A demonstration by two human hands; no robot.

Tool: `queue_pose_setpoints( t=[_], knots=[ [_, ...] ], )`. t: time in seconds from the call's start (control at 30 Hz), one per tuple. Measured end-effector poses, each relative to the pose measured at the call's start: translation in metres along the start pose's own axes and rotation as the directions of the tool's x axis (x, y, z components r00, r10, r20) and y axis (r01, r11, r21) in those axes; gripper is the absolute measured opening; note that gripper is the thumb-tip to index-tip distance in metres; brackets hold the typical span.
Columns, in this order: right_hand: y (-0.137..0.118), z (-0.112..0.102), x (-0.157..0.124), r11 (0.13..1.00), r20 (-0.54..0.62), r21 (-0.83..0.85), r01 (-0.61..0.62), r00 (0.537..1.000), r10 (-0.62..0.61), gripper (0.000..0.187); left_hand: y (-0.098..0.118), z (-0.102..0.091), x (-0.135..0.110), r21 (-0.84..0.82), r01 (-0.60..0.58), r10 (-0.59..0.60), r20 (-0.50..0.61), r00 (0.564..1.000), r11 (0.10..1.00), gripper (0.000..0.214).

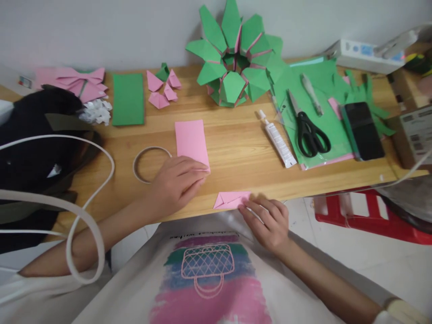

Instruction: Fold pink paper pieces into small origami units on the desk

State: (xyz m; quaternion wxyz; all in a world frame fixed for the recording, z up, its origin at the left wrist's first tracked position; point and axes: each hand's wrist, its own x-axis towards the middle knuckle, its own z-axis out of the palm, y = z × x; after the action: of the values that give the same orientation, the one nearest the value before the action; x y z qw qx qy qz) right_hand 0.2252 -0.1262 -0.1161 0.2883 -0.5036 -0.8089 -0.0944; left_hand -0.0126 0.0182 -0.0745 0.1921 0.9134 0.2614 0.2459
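At the near edge of a stack-like rectangle of pink paper [191, 141], my left hand [175, 182] has its thumb and fingers closed on the lower right corner. My right hand [268, 220] rests at the table's front edge, its fingertips on the right end of a folded pink paper piece [229, 200]. That piece has slanted ends and visible creases; its right tip is partly under the fingers. A roll of tape [135, 168] lies beside my left wrist. Further back stands a round green-and-pink paper model [232, 85] with pointed petals.
Green paper [128, 99] and small folded pink pieces [159, 100] lie at the back left. On the right are a glue tube [280, 143], black-handled scissors [312, 135], a phone [363, 130] and a power strip [359, 53]. A white cable [113, 166] loops over my left forearm.
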Motion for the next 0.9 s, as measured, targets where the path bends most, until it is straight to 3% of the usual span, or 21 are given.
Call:
queue_pose_setpoints(
  t=[0.13,0.4,0.57,0.67,0.73,0.83,0.9],
  knots=[
    [0.002,-0.002,0.007,0.999,-0.023,0.034,0.027,0.999,-0.026,0.014,0.018,0.011,0.006,-0.101,0.069,-0.059,0.096,0.994,0.992,0.015],
    [0.008,0.005,0.008,0.998,0.142,0.043,0.045,0.989,-0.051,0.024,0.035,0.029,-0.002,-0.079,0.174,-0.157,0.185,0.970,0.982,0.017],
    [0.013,-0.005,0.012,0.994,0.119,0.042,0.100,0.987,-0.104,0.024,0.044,0.030,-0.006,-0.018,0.062,-0.055,0.261,0.964,0.998,0.035],
    [0.018,-0.019,0.028,0.985,0.154,0.028,0.173,0.972,-0.175,0.028,0.050,0.025,-0.002,0.063,-0.045,0.025,0.282,0.959,0.997,0.040],
    [0.020,-0.029,0.041,0.968,0.161,0.030,0.249,0.954,-0.251,0.031,0.053,0.018,0.002,0.045,-0.046,0.032,0.269,0.963,0.998,0.044],
    [0.022,-0.043,0.059,0.940,0.105,0.034,0.341,0.934,-0.342,0.030,0.054,0.004,0.009,-0.187,0.177,-0.129,0.245,0.961,0.966,0.053],
    [0.024,-0.051,0.069,0.922,0.077,0.016,0.386,0.919,-0.386,0.028,0.054,-0.004,0.015,-0.421,0.429,-0.318,0.309,0.896,0.799,0.047]
  ],
)
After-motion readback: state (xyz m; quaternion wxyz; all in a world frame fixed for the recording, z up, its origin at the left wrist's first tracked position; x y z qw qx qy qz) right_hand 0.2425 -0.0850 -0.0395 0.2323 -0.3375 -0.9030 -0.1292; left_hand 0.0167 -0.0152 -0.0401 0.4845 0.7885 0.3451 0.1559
